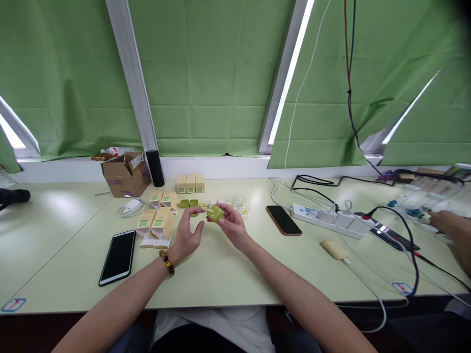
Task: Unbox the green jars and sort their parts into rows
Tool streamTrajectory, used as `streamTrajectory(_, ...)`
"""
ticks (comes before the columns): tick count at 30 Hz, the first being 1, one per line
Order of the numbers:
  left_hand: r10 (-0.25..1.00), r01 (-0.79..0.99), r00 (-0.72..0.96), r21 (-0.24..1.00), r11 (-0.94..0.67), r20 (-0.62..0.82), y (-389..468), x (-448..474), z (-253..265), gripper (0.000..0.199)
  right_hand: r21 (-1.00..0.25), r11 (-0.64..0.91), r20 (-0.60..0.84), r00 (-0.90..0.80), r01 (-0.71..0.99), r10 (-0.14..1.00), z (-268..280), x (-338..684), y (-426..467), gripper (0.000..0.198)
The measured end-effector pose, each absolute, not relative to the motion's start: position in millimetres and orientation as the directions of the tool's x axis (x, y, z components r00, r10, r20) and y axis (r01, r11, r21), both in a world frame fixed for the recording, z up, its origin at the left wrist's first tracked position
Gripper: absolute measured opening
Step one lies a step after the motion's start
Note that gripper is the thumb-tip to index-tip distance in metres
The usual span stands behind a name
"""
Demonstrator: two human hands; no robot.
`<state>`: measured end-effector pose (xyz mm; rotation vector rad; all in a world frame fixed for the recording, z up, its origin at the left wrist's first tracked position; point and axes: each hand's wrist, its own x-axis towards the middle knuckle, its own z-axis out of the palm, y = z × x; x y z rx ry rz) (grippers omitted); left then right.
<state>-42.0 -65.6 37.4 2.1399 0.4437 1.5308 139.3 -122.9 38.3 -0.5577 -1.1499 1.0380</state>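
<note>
My right hand (pixel 233 226) pinches the yellow-green, rounded, plastic-looking case (pixel 215 213); my left hand (pixel 187 238) curves open beside it. A slack pinch could drop it.

Small case (pixel 215 213): in my right hand (pixel 231 223), over the middle of the tabletop (pixel 221 274), beside my left hand (pixel 189 235).
Containers (pixel 243 208): behind my right hand.
2 trays (pixel 193 202): behind my left hand.
3 boxes (pixel 190 184): in a row behind the trays, near the far edge.
4 cartons (pixel 163 223): 2 by 2, left of my left hand.
Charger (pixel 130 208): left of the cartons, before the cardboard box (pixel 125 177).
Cylinder (pixel 155 168): at the far edge, right of that box.
Left phone (pixel 117 257): before the cartons, toward the near edge.
Right phone (pixel 283 220): between my right hand and the power strip (pixel 331 220).
Corded device (pixel 334 249): before the strip.
</note>
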Motion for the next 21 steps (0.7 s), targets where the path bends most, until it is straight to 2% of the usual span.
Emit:
streamTrajectory(2,0.541,-0.008,0.303,0.57,-0.822,0.784,-64.4,-41.3,36.4,0.021,-0.802,0.346,0.395,0.001,-0.486,0.919,38.6,143.9,-121.2,0.048)
streamTrajectory(5,0.589,0.005,0.287,0.614,-0.789,0.755,-61.1,-40.7,33.7,0.006,-0.798,0.241,0.317,-0.044,-0.552,0.947,37.2,147.5,-119.1,0.041)
streamTrajectory(9,0.65,0.038,0.278,0.668,-0.743,0.707,-56.9,-41.6,30.7,0.014,-0.8,0.208,0.282,-0.048,-0.563,0.958,34.7,148.3,-116.3,0.033)
streamTrajectory(13,0.645,0.055,0.306,0.663,-0.747,0.7,-56.4,-42.2,31.9,0.023,-0.837,0.137,0.202,-0.065,-0.53,0.977,35.4,149.0,-115.6,0.036)
streamTrajectory(17,0.627,0.066,0.335,0.646,-0.76,0.703,-59.9,-40.8,36.1,0.018,-0.866,0.066,0.15,-0.13,-0.496,0.98,34.5,148.2,-115.3,0.042)
streamTrajectory(19,0.617,0.061,0.358,0.642,-0.764,0.701,-60.6,-40.1,36.7,0.028,-0.88,0.079,0.159,-0.133,-0.469,0.978,32.9,146.7,-115.2,0.041)
streamTrajectory(21,0.642,0.058,0.357,0.67,-0.74,0.679,-59.1,-39.5,35.3,0.029,-0.891,0.139,0.196,-0.09,-0.432,0.976,31.2,144.9,-115.2,0.04)
